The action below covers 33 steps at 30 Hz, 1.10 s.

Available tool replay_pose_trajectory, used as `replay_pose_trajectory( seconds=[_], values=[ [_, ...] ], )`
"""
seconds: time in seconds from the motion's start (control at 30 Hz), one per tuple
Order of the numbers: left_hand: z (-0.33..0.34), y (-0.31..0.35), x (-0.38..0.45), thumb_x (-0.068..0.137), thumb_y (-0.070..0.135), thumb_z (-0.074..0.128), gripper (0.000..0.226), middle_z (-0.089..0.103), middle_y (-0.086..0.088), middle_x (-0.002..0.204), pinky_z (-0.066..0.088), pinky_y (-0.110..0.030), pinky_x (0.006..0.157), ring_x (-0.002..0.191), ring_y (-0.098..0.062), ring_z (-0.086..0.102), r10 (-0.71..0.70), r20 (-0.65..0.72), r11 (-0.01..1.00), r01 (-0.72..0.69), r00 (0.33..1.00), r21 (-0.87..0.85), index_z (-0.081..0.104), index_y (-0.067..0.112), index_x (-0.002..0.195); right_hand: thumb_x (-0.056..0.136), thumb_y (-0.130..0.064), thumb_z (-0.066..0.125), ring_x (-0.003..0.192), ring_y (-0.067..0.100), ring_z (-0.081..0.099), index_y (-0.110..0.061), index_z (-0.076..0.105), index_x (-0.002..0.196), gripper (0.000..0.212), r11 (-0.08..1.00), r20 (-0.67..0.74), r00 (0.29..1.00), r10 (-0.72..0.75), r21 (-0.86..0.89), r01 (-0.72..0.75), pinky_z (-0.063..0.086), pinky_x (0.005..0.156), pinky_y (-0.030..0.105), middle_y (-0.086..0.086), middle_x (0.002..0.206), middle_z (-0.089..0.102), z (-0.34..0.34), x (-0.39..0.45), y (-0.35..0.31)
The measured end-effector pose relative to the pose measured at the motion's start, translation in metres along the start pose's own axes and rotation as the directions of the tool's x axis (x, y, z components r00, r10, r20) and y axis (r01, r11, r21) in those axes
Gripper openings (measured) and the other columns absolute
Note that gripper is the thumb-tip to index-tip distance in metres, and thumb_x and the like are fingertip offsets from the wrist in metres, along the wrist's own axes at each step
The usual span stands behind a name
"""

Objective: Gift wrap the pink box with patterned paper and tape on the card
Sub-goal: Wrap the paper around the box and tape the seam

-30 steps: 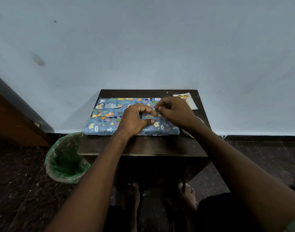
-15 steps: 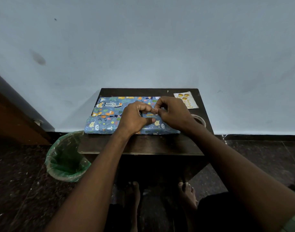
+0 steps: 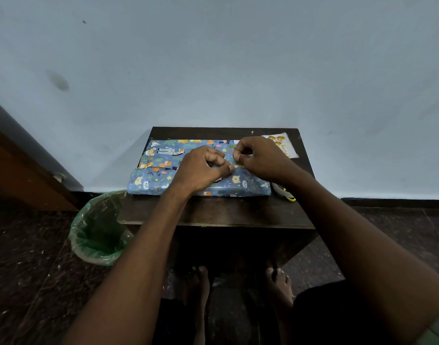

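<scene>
The box wrapped in blue animal-patterned paper lies flat on a small dark table. Both hands meet on top of it, at the seam where the paper's flaps overlap. My left hand has curled fingers and its thumb tip holds the paper at the seam. My right hand pinches the paper's edge between thumb and forefinger, right beside the left thumb. Whether a strip of tape is in that pinch is too small to tell. The card with gold dots lies at the table's back right corner, partly behind my right hand.
A pale tape roll and a yellow object peek out beside my right forearm at the table's right edge. A bin with a green liner stands on the floor to the left. The wall rises right behind the table. Bare feet show below.
Both hands have stayed at the seam with only small finger shifts. My right forearm now covers most of the tape roll.
</scene>
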<state>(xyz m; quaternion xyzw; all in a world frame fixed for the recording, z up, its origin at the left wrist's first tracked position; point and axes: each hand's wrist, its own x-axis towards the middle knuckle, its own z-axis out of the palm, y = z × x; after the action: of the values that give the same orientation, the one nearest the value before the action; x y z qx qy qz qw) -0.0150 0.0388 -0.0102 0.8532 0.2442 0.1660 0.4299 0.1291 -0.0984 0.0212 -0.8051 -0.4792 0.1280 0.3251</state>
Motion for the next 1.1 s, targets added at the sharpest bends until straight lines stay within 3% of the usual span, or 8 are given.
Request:
replay_pose_trajectory(
  seconds=[0.33,0.47,0.53,0.63,0.7,0.87,0.97,1.1],
  values=[
    [0.005,0.008,-0.001,0.087,0.028,0.088,0.016,0.071,0.011,0.098,0.051,-0.021,0.080,0.097,-0.004,0.068,-0.039,-0.026,0.999,0.039,0.999,0.021,0.085,0.014,0.080,0.090,-0.008,0.068,0.091,0.011,0.065,-0.016,0.073,0.085,0.011,0.998,0.010,1.000,-0.028,-0.059,0.029,0.047,0.075,0.023,-0.003,0.094,0.073,0.003,0.000,-0.001],
    [0.010,0.011,0.002,0.080,0.028,0.088,0.028,0.075,-0.010,0.071,0.060,-0.037,0.071,0.072,-0.024,0.074,-0.125,-0.048,0.990,0.128,0.991,0.059,0.078,0.007,0.063,0.084,-0.004,0.069,0.091,0.015,0.062,-0.012,0.074,0.081,0.010,0.989,-0.006,0.998,-0.064,-0.136,0.063,0.051,0.080,0.033,0.000,0.095,0.069,0.010,0.002,0.000],
    [0.014,0.016,0.003,0.077,0.030,0.088,0.033,0.069,-0.015,0.063,0.053,-0.035,0.063,0.057,-0.025,0.063,-0.212,-0.090,0.973,0.219,0.973,0.074,0.076,0.002,0.063,0.082,-0.004,0.069,0.088,0.016,0.061,-0.013,0.073,0.079,0.011,0.984,-0.012,0.997,-0.076,-0.164,0.073,0.051,0.079,0.035,0.001,0.094,0.068,0.012,0.005,0.002],
    [0.017,0.026,0.004,0.074,0.030,0.088,0.039,0.045,0.000,0.047,0.037,-0.029,0.056,0.049,-0.018,0.041,-0.307,-0.147,0.937,0.326,0.940,0.129,0.063,0.008,0.054,0.080,-0.003,0.070,0.085,0.016,0.059,-0.013,0.073,0.079,0.011,0.976,-0.010,0.997,-0.082,-0.202,0.078,0.044,0.069,0.029,0.000,0.094,0.064,0.015,0.008,0.004],
    [0.017,0.031,0.007,0.073,0.030,0.085,0.037,0.041,0.004,0.049,0.033,-0.028,0.052,0.050,-0.018,0.038,-0.328,-0.161,0.916,0.355,0.931,0.187,0.057,0.013,0.056,0.079,-0.003,0.071,0.084,0.016,0.058,-0.012,0.073,0.079,0.009,0.973,-0.018,0.996,-0.090,-0.213,0.084,0.042,0.068,0.029,0.000,0.094,0.063,0.017,0.009,0.005],
    [0.020,0.037,0.015,0.081,0.042,0.075,0.038,0.056,-0.003,0.070,0.031,-0.030,0.050,0.068,-0.024,0.056,-0.308,-0.153,0.871,0.343,0.939,0.352,0.060,0.007,0.076,0.076,-0.003,0.071,0.083,0.020,0.061,-0.011,0.074,0.076,0.009,0.971,-0.031,0.995,-0.093,-0.223,0.084,0.044,0.068,0.030,0.002,0.092,0.064,0.020,0.013,0.007],
    [0.022,0.039,0.019,0.085,0.050,0.072,0.047,0.061,-0.009,0.088,0.038,-0.033,0.061,0.088,-0.032,0.062,-0.293,-0.132,0.845,0.322,0.947,0.427,0.059,0.006,0.090,0.074,-0.003,0.073,0.082,0.020,0.062,-0.010,0.075,0.076,0.008,0.969,-0.029,0.995,-0.093,-0.232,0.084,0.042,0.066,0.029,0.002,0.091,0.064,0.022,0.015,0.006],
    [0.017,0.038,0.019,0.082,0.048,0.075,0.046,0.063,-0.010,0.095,0.043,-0.036,0.071,0.093,-0.033,0.063,-0.328,-0.109,0.815,0.339,0.939,0.469,0.060,0.006,0.094,0.073,-0.004,0.073,0.081,0.019,0.064,-0.012,0.075,0.073,0.008,0.971,-0.042,0.995,-0.094,-0.223,0.083,0.039,0.066,0.027,-0.001,0.086,0.064,0.021,0.016,0.007]
  ],
)
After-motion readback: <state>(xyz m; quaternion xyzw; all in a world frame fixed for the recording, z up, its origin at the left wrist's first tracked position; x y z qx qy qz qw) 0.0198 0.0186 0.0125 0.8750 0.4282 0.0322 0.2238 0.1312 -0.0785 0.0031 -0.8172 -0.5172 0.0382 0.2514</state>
